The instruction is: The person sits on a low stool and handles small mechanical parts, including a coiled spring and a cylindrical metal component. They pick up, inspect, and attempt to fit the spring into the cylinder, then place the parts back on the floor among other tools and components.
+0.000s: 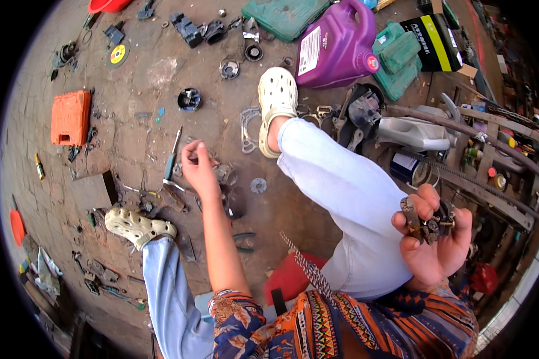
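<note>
My right hand [434, 254] is raised over my right thigh, fingers curled round small, dark, greasy metal parts [428, 228]. One is a worn brown strip-like piece, another is rounded and blackish; their exact kind cannot be made out. Low over the floor, my left hand [200, 170] has its fingers bent inward, and what they hold, if anything, is hidden. Beside it lie a grey metal housing [226, 173] and a screwdriver [172, 161] with a teal handle. A small holed metal disc [259, 185] rests to the right of that housing.
A purple jug [335, 48] stands beyond my right shoe. An orange case [70, 118] lies at the left, with a dark metal block [96, 190] nearer me. A flat gasket [249, 128] and pliers [244, 242] are on the floor. Cluttered metal rails [491, 155] line the right.
</note>
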Action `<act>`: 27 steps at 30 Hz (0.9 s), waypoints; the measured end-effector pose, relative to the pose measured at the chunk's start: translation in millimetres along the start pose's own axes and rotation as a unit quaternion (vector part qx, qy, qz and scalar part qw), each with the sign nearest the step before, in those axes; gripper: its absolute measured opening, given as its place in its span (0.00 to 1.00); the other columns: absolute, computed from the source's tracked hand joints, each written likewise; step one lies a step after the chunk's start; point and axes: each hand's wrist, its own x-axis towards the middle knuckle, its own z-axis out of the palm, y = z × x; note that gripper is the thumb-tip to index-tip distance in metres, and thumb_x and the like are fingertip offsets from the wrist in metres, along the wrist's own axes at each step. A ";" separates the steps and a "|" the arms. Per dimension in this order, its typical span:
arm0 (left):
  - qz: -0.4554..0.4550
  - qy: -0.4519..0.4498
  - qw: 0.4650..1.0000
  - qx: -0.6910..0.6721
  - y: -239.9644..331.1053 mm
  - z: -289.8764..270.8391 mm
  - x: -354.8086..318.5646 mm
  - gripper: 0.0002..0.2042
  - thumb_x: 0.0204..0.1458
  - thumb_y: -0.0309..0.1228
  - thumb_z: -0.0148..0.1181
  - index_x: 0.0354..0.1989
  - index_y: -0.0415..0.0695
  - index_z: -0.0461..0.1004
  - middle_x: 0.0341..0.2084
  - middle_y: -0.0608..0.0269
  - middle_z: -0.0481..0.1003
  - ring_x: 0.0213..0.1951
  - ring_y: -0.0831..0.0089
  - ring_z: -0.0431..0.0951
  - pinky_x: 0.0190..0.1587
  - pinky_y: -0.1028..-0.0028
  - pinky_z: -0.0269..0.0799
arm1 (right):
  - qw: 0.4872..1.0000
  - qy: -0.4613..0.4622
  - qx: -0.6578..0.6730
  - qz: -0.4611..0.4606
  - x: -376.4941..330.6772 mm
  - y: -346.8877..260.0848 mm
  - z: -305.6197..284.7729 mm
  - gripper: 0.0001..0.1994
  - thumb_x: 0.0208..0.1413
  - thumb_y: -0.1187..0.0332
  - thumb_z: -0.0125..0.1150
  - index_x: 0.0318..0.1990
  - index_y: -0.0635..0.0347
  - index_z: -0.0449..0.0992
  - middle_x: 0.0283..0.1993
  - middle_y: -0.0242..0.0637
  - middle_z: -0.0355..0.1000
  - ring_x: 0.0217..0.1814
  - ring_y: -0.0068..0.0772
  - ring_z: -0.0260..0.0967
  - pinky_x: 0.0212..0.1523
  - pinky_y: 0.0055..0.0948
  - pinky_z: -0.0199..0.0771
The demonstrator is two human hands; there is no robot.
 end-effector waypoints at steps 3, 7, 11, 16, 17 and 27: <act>-0.100 -0.045 0.991 0.083 -26.7 5.8 -77.2 0.10 0.54 0.32 0.59 0.38 0.39 0.71 0.17 0.73 0.66 0.19 0.85 0.65 0.23 0.82 0.62 | 1.000 0.009 -0.013 -0.007 -3.4 4.3 1.4 0.17 0.58 0.56 0.49 0.44 0.59 0.58 0.44 0.38 0.61 0.65 0.63 0.50 0.47 0.40 0.75; -0.059 -0.123 0.913 0.386 -69.6 14.2 -142.1 0.21 0.50 0.39 0.62 0.47 0.39 0.66 0.18 0.59 0.73 0.20 0.67 0.74 0.26 0.70 0.69 | 1.000 -0.001 -0.003 -0.008 -4.1 3.8 -0.1 0.16 0.59 0.57 0.49 0.44 0.58 0.57 0.45 0.39 0.59 0.66 0.61 0.50 0.46 0.40 0.75; -0.037 -0.184 0.802 0.568 -94.8 17.6 -140.2 0.27 0.52 0.38 0.57 0.56 0.37 0.56 0.20 0.54 0.76 0.24 0.56 0.78 0.27 0.63 0.72 | 1.000 -0.014 0.020 -0.008 -5.3 4.5 2.0 0.15 0.60 0.59 0.49 0.44 0.58 0.56 0.47 0.39 0.58 0.66 0.60 0.49 0.48 0.43 0.72; 0.044 -0.185 0.743 0.642 -137.7 8.8 -132.2 0.09 0.54 0.25 0.48 0.42 0.41 0.61 0.19 0.58 0.76 0.22 0.63 0.79 0.22 0.69 0.74 | 1.000 -0.010 0.020 -0.013 -6.5 5.3 0.5 0.14 0.61 0.61 0.48 0.45 0.57 0.54 0.48 0.37 0.56 0.67 0.57 0.48 0.50 0.44 0.69; 0.041 -0.189 0.747 0.636 -135.5 8.3 -131.9 0.07 0.54 0.25 0.48 0.39 0.42 0.60 0.18 0.58 0.75 0.22 0.63 0.79 0.22 0.68 0.74 | 1.000 -0.008 0.019 -0.017 -6.3 6.0 1.7 0.14 0.61 0.61 0.48 0.45 0.57 0.54 0.48 0.36 0.56 0.67 0.56 0.48 0.50 0.44 0.69; 0.033 -0.271 0.805 0.526 -98.9 -3.8 -142.0 0.07 0.50 0.31 0.55 0.33 0.43 0.66 0.17 0.54 0.74 0.24 0.57 0.78 0.25 0.63 0.72 | 0.999 0.021 0.021 -0.025 -7.5 6.6 9.8 0.13 0.61 0.63 0.47 0.46 0.57 0.53 0.50 0.37 0.55 0.67 0.55 0.47 0.51 0.45 0.68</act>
